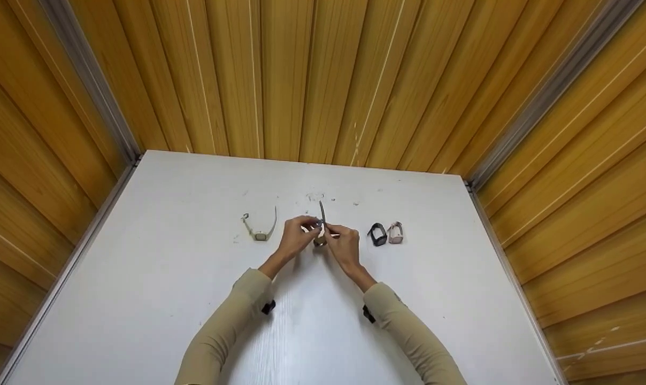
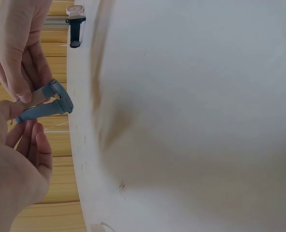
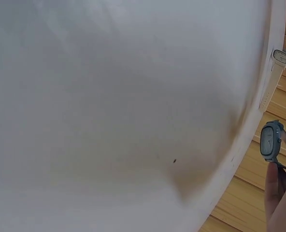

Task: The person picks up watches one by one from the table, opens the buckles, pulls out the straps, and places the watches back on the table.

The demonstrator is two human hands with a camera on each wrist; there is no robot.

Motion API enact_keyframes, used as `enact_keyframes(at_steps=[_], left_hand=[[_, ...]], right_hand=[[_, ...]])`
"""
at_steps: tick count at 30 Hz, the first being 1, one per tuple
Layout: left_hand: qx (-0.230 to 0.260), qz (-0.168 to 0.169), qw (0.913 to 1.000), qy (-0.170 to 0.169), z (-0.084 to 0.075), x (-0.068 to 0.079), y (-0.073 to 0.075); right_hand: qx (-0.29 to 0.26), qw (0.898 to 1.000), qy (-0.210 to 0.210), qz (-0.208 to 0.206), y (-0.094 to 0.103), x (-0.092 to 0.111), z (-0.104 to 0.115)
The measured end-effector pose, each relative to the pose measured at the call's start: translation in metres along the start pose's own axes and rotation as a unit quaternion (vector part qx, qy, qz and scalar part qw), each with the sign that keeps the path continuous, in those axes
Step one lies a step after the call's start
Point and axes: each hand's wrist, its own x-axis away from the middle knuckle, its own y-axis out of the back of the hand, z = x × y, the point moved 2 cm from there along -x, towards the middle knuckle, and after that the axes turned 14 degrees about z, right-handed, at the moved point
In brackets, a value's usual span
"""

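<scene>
Both hands work together on a blue-grey wristwatch [image 2: 61,99], raised above the white table. My left hand [image 1: 299,235] pinches one strap between thumb and fingers. The right hand [image 1: 345,246] grips the other strap from the opposite side. In the left wrist view the two straps are brought close to each other, so the watch forms a narrow loop; the fingers hide the strap ends. A strap end [image 1: 322,209] sticks up past the fingertips in the head view. The rounded-square dial [image 3: 267,141] faces the right wrist camera.
A pale watch [image 1: 260,236] stands on the table left of the hands, its straps spread apart. To the right, a black watch [image 1: 378,235] and a pinkish watch [image 1: 395,233] stand side by side with looped straps. Wood-patterned walls [image 1: 301,80] border the table [image 1: 184,203].
</scene>
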Motion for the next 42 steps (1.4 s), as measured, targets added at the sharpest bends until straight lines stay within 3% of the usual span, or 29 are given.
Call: enact_keyframes(at_steps=[14, 29, 42], left_hand=[[0.032, -0.013, 0.9994, -0.005, -0.0027, -0.0009, -0.0031], [-0.003, -0.006, 0.9999, -0.014, -0.0025, -0.0025, -0.0028], [0.009, -0.009, 0.9999, -0.009, -0.0015, -0.0028, 0.0019]], right_hand=[[0.009, 1.000, -0.001, 0.003, -0.0005, 0.0014, 0.0012], [0.014, 1.000, 0.008, 0.007, 0.0005, 0.0010, 0.0046], [0.038, 0.999, 0.032, 0.017, 0.0028, 0.0021, 0.0026]])
